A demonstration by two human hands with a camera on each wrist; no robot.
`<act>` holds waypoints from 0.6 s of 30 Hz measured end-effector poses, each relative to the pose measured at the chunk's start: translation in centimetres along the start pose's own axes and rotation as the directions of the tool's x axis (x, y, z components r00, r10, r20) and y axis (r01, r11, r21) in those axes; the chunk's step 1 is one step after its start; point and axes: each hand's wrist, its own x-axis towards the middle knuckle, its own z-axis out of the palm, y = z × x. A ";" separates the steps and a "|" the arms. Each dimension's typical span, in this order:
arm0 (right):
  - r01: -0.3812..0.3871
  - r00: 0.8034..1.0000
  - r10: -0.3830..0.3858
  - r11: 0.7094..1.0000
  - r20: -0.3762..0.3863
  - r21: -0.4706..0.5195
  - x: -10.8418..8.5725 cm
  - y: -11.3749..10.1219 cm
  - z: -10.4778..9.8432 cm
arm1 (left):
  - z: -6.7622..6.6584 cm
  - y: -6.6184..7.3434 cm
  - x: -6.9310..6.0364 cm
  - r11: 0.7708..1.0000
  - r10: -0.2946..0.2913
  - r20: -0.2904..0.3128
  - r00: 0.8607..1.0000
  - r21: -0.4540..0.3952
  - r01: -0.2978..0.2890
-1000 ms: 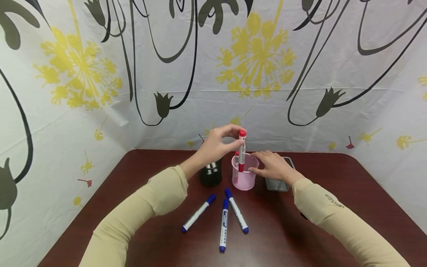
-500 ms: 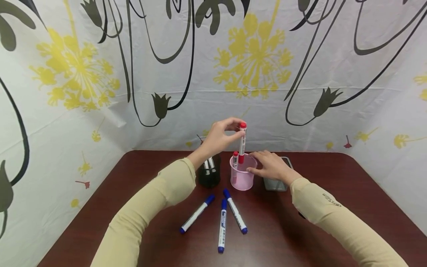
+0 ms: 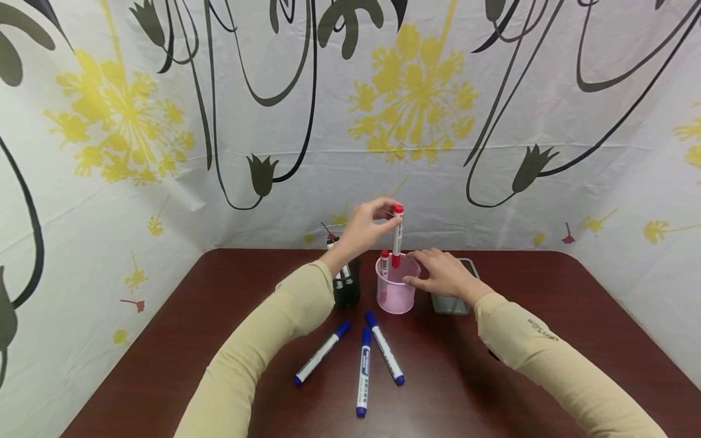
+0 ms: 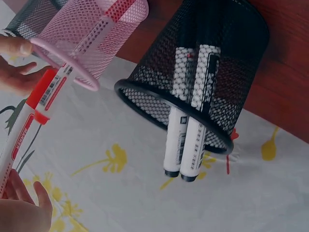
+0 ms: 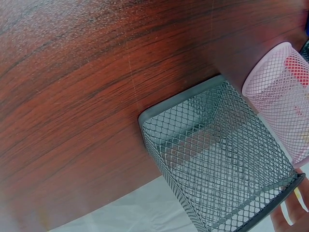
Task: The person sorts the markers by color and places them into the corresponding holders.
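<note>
My left hand (image 3: 368, 226) pinches the upper part of a red-capped whiteboard marker (image 3: 398, 237), held upright with its lower end at the mouth of a pink mesh pen holder (image 3: 397, 299). Another red marker (image 3: 384, 263) stands inside that holder, against its left side. My right hand (image 3: 445, 275) grips the pink holder's rim from the right, thumb at the front and fingers toward the back. In the left wrist view, the held marker (image 4: 18, 140) overlaps the top of the marker in the holder; whether they touch I cannot tell.
Left of the pink holder stands a round black mesh pen holder (image 4: 246, 67) with black-ended markers (image 4: 193, 150). A rectangular dark mesh holder (image 5: 207, 154) stands to its right. Three blue-capped markers (image 3: 323, 353) lie on the brown table (image 3: 246, 389) in front. Patterned cloth (image 3: 328, 134) hangs behind.
My left hand has lifted the red marker partly out of the pink holder, then stayed nearly still over the last half second. My right hand has kept its place at the rim.
</note>
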 end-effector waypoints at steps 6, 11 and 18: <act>0.007 1.000 -0.007 1.000 -0.004 0.000 -0.1 0.0 0.0 | 0.7 -1.2 -0.3 0.999 -0.045 0.008 0.999 0.009 0.045; 0.014 1.000 -0.014 1.000 -0.011 -0.007 0.0 0.0 0.0 | 1.7 -2.2 -1.1 0.996 -0.086 0.015 0.996 0.016 0.086; 0.030 0.999 -0.030 0.999 -0.020 -0.017 0.1 0.1 0.0 | 2.8 -4.0 -2.3 0.989 -0.147 0.015 0.989 0.014 0.147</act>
